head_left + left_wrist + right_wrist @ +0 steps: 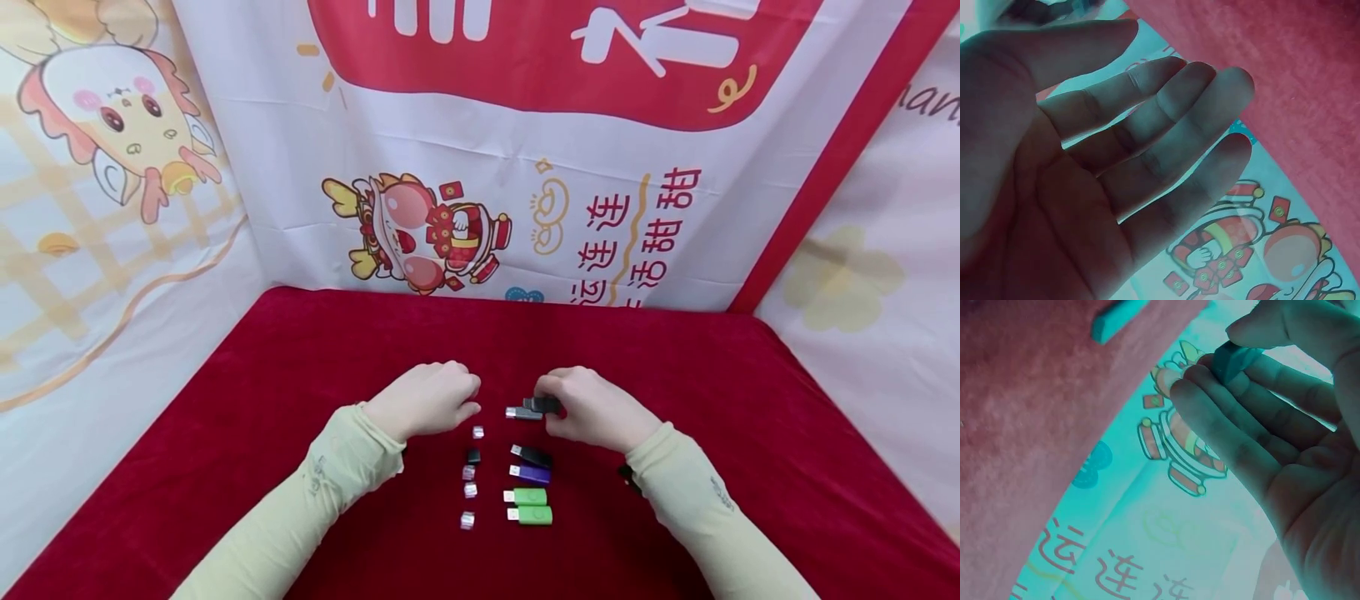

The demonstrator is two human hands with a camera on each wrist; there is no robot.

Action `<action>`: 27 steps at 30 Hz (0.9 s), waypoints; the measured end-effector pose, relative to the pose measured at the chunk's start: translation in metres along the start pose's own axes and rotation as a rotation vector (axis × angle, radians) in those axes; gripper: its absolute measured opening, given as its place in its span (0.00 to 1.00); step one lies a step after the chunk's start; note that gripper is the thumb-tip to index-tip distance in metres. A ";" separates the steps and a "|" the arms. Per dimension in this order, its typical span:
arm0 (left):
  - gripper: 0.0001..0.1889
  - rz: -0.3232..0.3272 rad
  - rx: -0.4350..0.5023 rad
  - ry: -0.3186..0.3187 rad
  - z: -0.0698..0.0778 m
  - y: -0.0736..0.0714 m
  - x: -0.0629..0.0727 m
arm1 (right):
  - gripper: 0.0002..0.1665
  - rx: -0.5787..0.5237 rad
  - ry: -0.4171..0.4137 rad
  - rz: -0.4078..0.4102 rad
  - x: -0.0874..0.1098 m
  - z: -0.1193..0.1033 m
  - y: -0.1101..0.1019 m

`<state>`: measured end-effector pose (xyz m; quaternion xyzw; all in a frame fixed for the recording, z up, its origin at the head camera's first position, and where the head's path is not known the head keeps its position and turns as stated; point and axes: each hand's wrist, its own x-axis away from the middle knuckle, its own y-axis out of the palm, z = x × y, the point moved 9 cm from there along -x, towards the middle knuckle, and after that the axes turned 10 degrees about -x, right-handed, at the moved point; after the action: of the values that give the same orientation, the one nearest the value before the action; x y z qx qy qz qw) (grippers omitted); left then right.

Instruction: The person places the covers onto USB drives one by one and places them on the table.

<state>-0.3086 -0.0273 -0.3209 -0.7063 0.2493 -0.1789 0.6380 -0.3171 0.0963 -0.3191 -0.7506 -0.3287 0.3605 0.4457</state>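
My right hand (592, 408) pinches a black USB stick (542, 405) between thumb and fingertips, just above a grey USB stick (522, 413) on the cloth. In the right wrist view the held black stick (1233, 361) looks dark and blocky. My left hand (431, 400) hovers over the cloth with nothing in it; its fingers (1191, 125) are loosely extended. Nearer me lie another black USB stick (534, 456), a purple one (530, 475) and two green ones (527, 497). A column of small clear caps (470, 490) and one black cap (473, 457) lies left of them.
Dark red cloth (345, 333) covers the table. A printed white curtain (285, 167) stands behind it, with more fabric at both sides. A small dark object (628, 477) shows partly beside the right sleeve.
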 end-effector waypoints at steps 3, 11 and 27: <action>0.08 -0.014 -0.040 -0.006 0.000 0.009 -0.003 | 0.16 -0.011 -0.004 0.039 0.002 -0.001 -0.009; 0.08 -0.035 -0.097 -0.013 0.003 0.027 -0.006 | 0.13 -0.011 -0.054 0.095 0.004 -0.004 -0.020; 0.10 -0.119 -0.082 -0.022 0.003 0.046 -0.011 | 0.12 -0.026 -0.073 0.154 0.005 -0.004 -0.031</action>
<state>-0.3215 -0.0208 -0.3660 -0.7474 0.2071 -0.1981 0.5993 -0.3162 0.1107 -0.2912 -0.7656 -0.2907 0.4167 0.3946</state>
